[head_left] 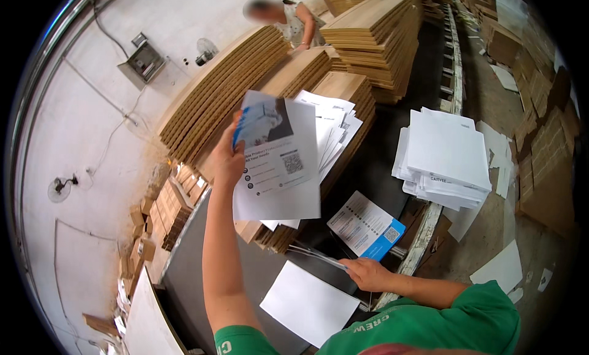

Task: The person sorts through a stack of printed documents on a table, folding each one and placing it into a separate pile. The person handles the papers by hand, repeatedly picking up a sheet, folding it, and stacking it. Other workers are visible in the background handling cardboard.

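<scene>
Overhead, left hand: the left hand is lifting a printed leaflet toward the centre of the frame, its grip clenching the sheet's left edge between thumb and fingers, probably so the printed face is turning to the camera for reading.
Right hand: the right hand, lower centre, is pinching a thin sheaf of sheets by one end; they are lying nearly flat, edge-on to the view.
Fanned leaflets: more leaflets are spreading out behind the raised one, resting on a cardboard stack, seemingly fanned for picking one at a time.
Blue-edged leaflet: one leaflet is lying loose on the dark table, just above the right hand.
White pile: a pile of white sheets is sitting at centre right.
Hard to make out: the raised sheet is covering part of the fan; the sheaf's faces are not showing; a blank sheet is partly overlapped by the green sleeve.
Co-worker: another person, top centre, is leaning over the cardboard, hands mostly hidden.
</scene>
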Available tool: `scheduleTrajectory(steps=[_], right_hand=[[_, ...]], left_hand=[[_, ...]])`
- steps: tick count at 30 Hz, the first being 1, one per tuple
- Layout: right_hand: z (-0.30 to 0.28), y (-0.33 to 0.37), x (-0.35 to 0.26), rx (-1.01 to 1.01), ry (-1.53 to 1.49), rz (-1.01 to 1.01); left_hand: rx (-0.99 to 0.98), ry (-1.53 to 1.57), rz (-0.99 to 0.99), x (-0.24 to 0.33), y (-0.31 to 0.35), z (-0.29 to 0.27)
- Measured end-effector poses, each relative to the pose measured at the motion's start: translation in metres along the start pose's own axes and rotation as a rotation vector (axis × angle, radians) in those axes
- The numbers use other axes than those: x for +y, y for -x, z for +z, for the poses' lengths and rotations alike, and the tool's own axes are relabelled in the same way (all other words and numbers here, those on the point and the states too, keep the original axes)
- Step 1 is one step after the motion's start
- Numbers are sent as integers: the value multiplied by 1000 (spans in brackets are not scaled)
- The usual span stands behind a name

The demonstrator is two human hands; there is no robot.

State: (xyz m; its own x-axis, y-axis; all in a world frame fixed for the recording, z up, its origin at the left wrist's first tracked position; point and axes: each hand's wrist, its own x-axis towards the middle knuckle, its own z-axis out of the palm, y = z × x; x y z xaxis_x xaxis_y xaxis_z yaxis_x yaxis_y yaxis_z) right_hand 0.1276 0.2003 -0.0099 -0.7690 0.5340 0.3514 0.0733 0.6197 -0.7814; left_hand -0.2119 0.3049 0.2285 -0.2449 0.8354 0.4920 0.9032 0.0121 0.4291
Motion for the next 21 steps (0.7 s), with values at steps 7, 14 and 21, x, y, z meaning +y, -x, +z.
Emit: scheduleTrajectory(steps=[7, 14, 21], right_hand=[[-3, 5, 4, -50, -18, 50], [-1, 3, 5, -72, 9, 0], [20, 6, -16, -47, 147, -153]], left_hand=[[91, -416, 168, -42, 11, 106], [280, 80, 0, 35, 166, 63], [-24, 875, -1048, 52, 352, 95]])
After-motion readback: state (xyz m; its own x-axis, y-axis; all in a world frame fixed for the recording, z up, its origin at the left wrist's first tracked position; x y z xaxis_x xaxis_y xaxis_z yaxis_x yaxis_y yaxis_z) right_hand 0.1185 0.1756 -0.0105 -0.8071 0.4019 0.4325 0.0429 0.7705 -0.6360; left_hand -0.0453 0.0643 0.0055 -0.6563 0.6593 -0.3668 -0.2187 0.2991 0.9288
